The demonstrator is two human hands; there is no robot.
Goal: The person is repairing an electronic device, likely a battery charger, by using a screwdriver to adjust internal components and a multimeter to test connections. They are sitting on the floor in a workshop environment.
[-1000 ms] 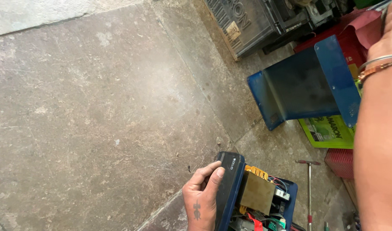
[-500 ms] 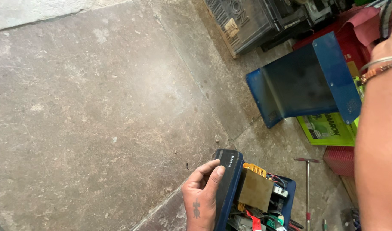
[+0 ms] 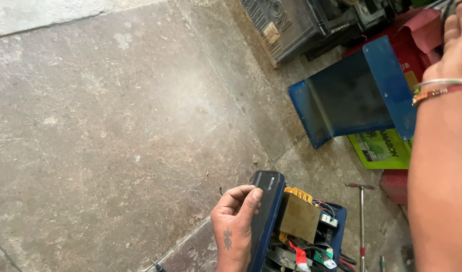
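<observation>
1. Nearest the viewer, at the bottom edge, the left hand (image 3: 236,226) grips the dark front panel of an opened electrical unit (image 3: 291,226), thumb and fingers wrapped over its edge. The unit rests on the stone floor (image 3: 115,126).
2. The unit's casing is already off: a square tan transformer block (image 3: 299,217), yellow windings, red and black wires and small circuit parts lie exposed inside its blue base. Nothing shows how much work on the inside remains.
3. Just right of the unit, a slim metal rod tool with a red-tipped crossbar (image 3: 361,216) lies on the floor, untouched.
4. The right forearm runs up the right edge, wearing thin bangles at the wrist. The right hand (image 3: 455,45) reaches to the top corner; whether it holds anything cannot be told, as its fingers leave the view.
5. Further off, a bent blue sheet-metal cover (image 3: 352,95) stands on the floor, apart from the unit, with a green packet (image 3: 379,150) beneath its edge.
6. Farthest, a dark ribbed battery-like case (image 3: 286,25) sits near the top.
</observation>
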